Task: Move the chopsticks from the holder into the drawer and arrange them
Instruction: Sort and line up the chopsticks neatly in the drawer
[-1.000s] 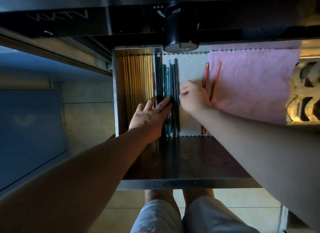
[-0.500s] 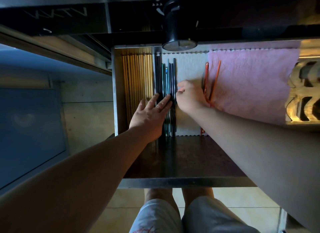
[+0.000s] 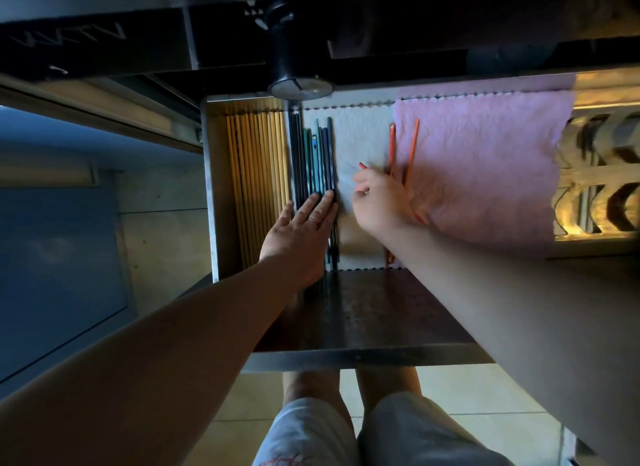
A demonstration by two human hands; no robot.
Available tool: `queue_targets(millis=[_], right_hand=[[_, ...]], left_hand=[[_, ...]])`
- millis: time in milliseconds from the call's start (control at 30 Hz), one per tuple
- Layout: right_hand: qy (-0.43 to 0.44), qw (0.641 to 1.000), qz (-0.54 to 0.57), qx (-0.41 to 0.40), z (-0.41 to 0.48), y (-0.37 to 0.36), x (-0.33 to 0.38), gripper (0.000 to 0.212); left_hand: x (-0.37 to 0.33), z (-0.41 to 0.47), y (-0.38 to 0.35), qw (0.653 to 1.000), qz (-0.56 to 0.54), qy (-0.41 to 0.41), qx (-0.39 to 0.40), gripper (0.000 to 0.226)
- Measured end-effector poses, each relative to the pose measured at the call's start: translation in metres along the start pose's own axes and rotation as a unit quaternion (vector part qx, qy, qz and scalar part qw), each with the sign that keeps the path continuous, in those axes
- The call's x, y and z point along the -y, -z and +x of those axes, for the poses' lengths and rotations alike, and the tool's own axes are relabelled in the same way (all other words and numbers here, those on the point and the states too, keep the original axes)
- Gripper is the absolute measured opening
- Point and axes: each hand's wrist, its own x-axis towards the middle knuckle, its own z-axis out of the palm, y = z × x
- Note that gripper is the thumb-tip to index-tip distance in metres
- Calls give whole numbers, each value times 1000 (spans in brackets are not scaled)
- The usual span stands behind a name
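The open metal drawer [image 3: 363, 356] holds rows of chopsticks laid lengthwise. Wooden chopsticks [image 3: 256, 160] fill the left side. Beside them lie dark and teal chopsticks [image 3: 313, 153], and my left hand [image 3: 301, 230] presses flat on their near part with straight fingers. To the right, my right hand [image 3: 379, 198] pinches an orange chopstick [image 3: 363, 165] whose tip sticks out above the fingers. Two more orange chopsticks [image 3: 412, 146] lie at the edge of the pink cloth, partly hidden under my right hand.
A white liner [image 3: 360, 136] covers the drawer's middle and a pink cloth [image 3: 485, 160] its right part. A black cylindrical holder [image 3: 294, 53] stands on the counter edge above the drawer. Cabinet fronts are at left, my legs below.
My right hand moved right, away from the dark chopsticks toward the orange ones, and now pinches an orange chopstick. The left hand stayed pressed on the dark row.
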Motion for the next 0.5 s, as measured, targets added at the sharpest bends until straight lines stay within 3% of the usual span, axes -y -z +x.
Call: queue_targets(millis=[133, 233, 367, 500], right_hand=[[21, 999, 37, -23, -2, 5, -9, 31], [10, 998, 62, -30, -2, 18, -22, 29], [3, 997, 44, -57, 0, 41, -44, 26], [-7, 998, -8, -55, 4, 58, -73, 23]], left_hand=[[-9, -1, 11, 998, -37, 8, -43, 75], [-24, 5, 24, 988, -104, 27, -108, 56], [-51, 26, 39, 961, -255, 95, -41, 32], [-78, 48, 45, 892, -401, 210, -5, 30]])
